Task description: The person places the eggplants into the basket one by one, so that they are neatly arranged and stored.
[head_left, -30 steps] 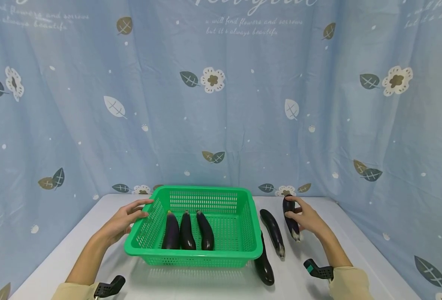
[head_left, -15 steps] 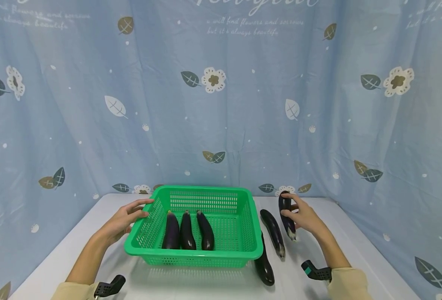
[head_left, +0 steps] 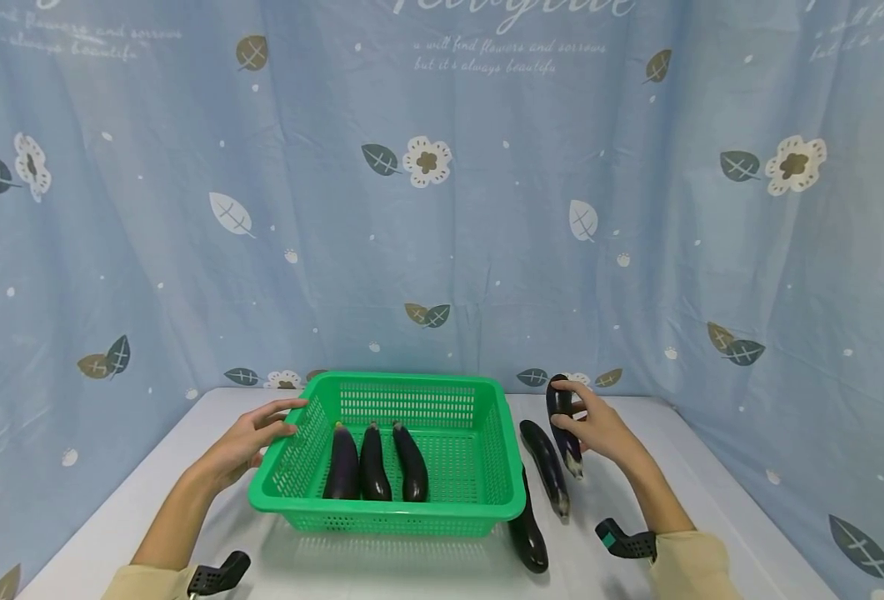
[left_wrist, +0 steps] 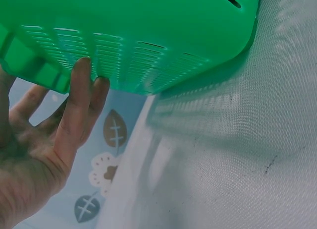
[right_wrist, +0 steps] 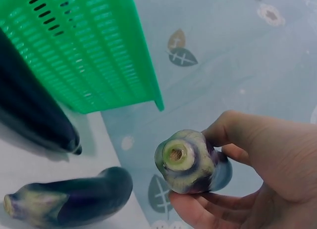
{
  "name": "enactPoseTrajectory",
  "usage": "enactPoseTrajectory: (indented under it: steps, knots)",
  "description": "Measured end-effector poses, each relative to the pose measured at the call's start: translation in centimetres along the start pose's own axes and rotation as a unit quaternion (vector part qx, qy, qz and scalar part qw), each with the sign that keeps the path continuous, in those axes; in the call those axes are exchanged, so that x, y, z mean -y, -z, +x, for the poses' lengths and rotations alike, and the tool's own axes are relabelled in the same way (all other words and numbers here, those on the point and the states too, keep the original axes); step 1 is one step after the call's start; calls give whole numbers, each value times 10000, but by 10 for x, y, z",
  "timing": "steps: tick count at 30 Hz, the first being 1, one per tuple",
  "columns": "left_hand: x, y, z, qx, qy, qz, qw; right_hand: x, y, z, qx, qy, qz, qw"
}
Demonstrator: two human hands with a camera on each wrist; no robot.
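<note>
A green plastic basket (head_left: 377, 506) holds three dark purple eggplants lying side by side, the leftmost eggplant (head_left: 343, 463) being the widest. At its left edge my left hand (head_left: 242, 443) grips the rim; in the left wrist view, fingertips (left_wrist: 81, 73) touch the slotted outer wall. My right hand (head_left: 605, 429) pinches another eggplant (head_left: 559, 402) between thumb and fingers, right of the basket. Its pale stem end (right_wrist: 179, 157) faces the right wrist camera, tilted downward. Two more eggplants lie on the table: one eggplant (head_left: 545, 467) beside the held one, another eggplant (head_left: 528, 537) against the basket's right side.
The white table (head_left: 382, 575) carries everything. A blue curtain (head_left: 442, 250) printed with leaves and flowers hangs along its back and sides. Each wrist bears a black camera mount, such as the right one (head_left: 625, 540).
My right hand has moved left with the eggplant and slightly up, coming nearer the neighbouring eggplant and the basket. The left hand and basket have stayed in place.
</note>
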State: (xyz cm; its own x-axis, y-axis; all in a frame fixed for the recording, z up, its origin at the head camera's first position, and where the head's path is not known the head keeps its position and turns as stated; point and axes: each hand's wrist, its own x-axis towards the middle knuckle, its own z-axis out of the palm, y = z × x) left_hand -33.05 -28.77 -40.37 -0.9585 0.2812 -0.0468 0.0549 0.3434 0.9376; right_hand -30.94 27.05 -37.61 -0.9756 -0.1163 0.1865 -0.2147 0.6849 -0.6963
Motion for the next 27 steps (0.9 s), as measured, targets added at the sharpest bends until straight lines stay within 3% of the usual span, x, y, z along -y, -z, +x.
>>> enactPoseTrajectory:
  steps: [27]
  knots:
    - [2, 0, 2, -15, -6, -48, 10000, 46, 4, 12, 415, 845, 141, 9955]
